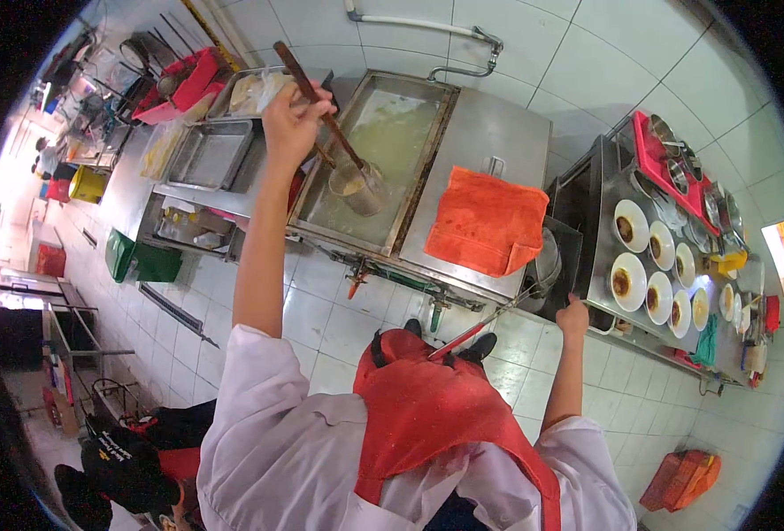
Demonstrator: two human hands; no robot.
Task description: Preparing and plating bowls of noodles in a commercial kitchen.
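My left hand (pixel 295 123) grips long brown sticks (pixel 339 136), perhaps chopsticks, whose lower ends reach into a metal strainer basket (pixel 360 189). The basket hangs in cloudy greenish liquid in a rectangular metal vat (pixel 424 169). Its contents look pale but are not clear. My right hand (pixel 572 318) is at the right, at the edge of a dark metal compartment beside the bowl counter; its fingers are curled, and what it holds is not clear. Near it, a ladle-like metal tool (pixel 491 318) with a red handle slants towards my apron. An orange cloth (pixel 488 221) lies on the steel cover.
White bowls (pixel 633 227) with brown sauce stand on the right steel counter (pixel 591 265), beside a red tray (pixel 651 156) of metal containers. An empty-looking metal pan (pixel 209 154) is left of the vat. Valves (pixel 359 279) jut out below. A person in a black cap (pixel 123 458) is at lower left.
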